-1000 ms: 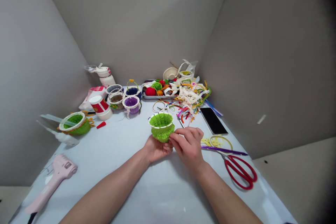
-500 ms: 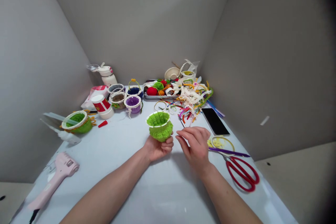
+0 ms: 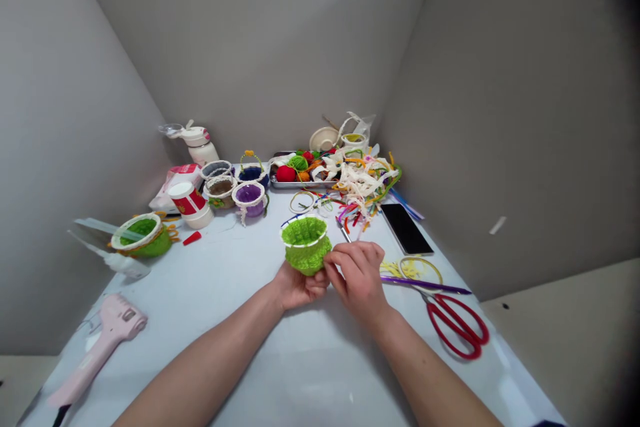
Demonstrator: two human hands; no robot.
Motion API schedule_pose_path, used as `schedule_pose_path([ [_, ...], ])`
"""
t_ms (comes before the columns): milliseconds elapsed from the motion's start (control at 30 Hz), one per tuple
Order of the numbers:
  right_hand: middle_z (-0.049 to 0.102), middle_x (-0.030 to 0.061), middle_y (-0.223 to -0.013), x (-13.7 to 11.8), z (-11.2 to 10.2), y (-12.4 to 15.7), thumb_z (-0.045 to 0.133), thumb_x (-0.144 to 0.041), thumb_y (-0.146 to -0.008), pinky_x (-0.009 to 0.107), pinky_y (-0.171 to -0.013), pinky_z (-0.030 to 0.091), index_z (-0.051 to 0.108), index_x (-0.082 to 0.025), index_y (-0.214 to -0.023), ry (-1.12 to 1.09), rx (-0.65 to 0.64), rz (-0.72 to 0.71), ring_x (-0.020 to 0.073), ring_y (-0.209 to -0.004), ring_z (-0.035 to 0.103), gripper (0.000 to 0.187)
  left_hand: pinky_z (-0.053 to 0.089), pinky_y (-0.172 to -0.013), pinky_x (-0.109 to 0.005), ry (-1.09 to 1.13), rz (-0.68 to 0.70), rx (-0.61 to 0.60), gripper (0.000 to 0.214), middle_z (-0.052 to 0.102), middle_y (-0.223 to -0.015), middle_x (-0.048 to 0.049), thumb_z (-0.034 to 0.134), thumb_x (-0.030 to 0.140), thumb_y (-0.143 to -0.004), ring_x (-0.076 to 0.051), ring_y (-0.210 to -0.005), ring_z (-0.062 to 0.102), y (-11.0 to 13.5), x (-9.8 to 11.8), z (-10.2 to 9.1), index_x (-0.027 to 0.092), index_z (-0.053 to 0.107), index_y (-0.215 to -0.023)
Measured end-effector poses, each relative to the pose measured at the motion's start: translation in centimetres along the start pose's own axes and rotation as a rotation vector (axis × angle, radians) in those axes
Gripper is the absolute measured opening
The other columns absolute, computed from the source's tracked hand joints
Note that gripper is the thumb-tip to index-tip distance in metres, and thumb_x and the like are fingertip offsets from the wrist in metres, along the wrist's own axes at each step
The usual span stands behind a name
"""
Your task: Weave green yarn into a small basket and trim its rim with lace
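Observation:
A small bright green yarn-wrapped basket (image 3: 306, 245) with a white rim is held just above the white table (image 3: 240, 320). My left hand (image 3: 298, 286) cups it from below, fingers curled round its base. My right hand (image 3: 358, 276) is at the basket's right side, its fingers bent and pressed against the green yarn wall.
Red scissors (image 3: 456, 324), a purple pipe cleaner (image 3: 425, 285) and a black phone (image 3: 405, 228) lie to the right. At the back are a metal tray of yarn balls (image 3: 300, 170) and a pile of coloured strips (image 3: 363, 183). Several small baskets (image 3: 250, 198), a red cup (image 3: 189, 204) and a pink glue gun (image 3: 103, 341) are on the left.
My right hand left the basket's side and moved out to the right, then came back against it. My left hand kept hold of the basket throughout.

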State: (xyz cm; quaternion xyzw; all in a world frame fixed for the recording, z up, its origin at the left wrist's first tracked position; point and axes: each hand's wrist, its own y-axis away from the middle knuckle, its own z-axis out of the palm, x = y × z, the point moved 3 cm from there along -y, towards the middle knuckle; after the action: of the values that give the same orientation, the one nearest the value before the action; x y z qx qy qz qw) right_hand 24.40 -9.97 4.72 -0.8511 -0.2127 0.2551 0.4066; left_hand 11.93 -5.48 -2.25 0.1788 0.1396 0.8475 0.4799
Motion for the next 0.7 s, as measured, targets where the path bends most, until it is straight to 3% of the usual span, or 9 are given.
schedule_pose_path([
  [200, 0.066, 0.0023, -0.084, -0.1, -0.3, 0.0, 0.058, -0.020, -0.092, 0.037, -0.082, 0.033, 0.061, -0.022, -0.086, -0.013, 0.017, -0.020, 0.0178, -0.084, 0.053, 0.007, 0.029, -0.038, -0.012, 0.004, 0.057, 0.024, 0.027, 0.037, -0.054, 0.0010, 0.041, 0.018, -0.090, -0.006, -0.042, 0.034, 0.3, 0.3, 0.3, 0.011, 0.052, -0.067],
  [433, 0.066, 0.0031, -0.088, 0.4, -1.2, -0.1, 0.065, -0.017, -0.088, 0.037, -0.082, 0.035, 0.064, -0.022, -0.095, -0.077, 0.094, 0.016, 0.0183, -0.086, 0.054, 0.009, 0.028, -0.038, -0.011, -0.106, 0.014, -0.145, 0.026, 0.036, -0.052, 0.0023, 0.038, 0.015, -0.093, -0.006, -0.040, 0.030, 0.8, 0.2, 0.6, 0.009, 0.059, -0.078],
  [700, 0.066, 0.0031, -0.088, 0.4, -0.7, 0.3, 0.065, -0.016, -0.088, 0.038, -0.082, 0.036, 0.065, -0.023, -0.098, -0.112, 0.051, 0.041, 0.0187, -0.087, 0.054, 0.012, 0.029, -0.039, -0.012, -0.028, 0.010, -0.085, 0.025, 0.036, -0.055, 0.0009, 0.040, 0.017, -0.091, -0.007, -0.043, 0.034, 0.3, 0.1, 0.1, 0.012, 0.052, -0.069],
])
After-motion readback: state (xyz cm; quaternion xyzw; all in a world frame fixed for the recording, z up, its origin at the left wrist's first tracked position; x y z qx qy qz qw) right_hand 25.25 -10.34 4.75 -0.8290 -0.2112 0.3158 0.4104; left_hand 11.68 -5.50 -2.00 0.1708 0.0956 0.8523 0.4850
